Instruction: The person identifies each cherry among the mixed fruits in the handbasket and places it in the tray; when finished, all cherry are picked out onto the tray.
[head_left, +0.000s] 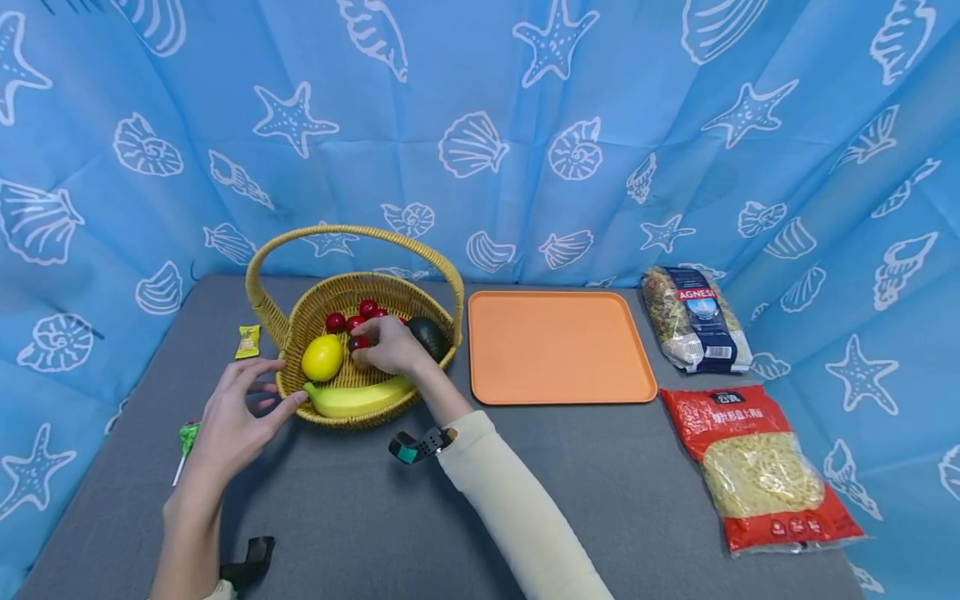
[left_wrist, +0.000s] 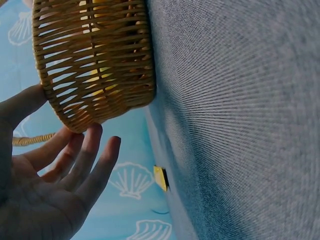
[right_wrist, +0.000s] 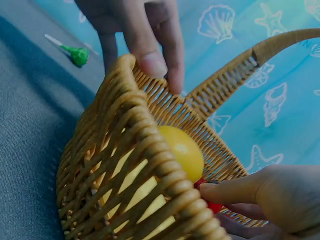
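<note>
A wicker basket (head_left: 341,423) with a tall handle holds a lemon (head_left: 322,358), a banana (head_left: 360,400), several red cherries (head_left: 335,322) and a dark green avocado (head_left: 427,337). My right hand (head_left: 392,346) reaches over its near right side and pinches a dark red cherry (head_left: 358,342) between thumb and fingers, low among the fruit. My left hand (head_left: 236,421) is at the basket's left side. In the left wrist view its thumb (left_wrist: 27,102) and fingertips touch the woven rim, the fingers extended and spread.
An orange tray (head_left: 562,350) lies right of the basket. Farther right are an Agnesi pasta bag (head_left: 697,321) and a red noodle bag (head_left: 757,471). A yellow wrapped candy (head_left: 248,342) and a green lollipop (head_left: 187,437) lie at the left. A blue curtain (head_left: 480,150) stands behind the table.
</note>
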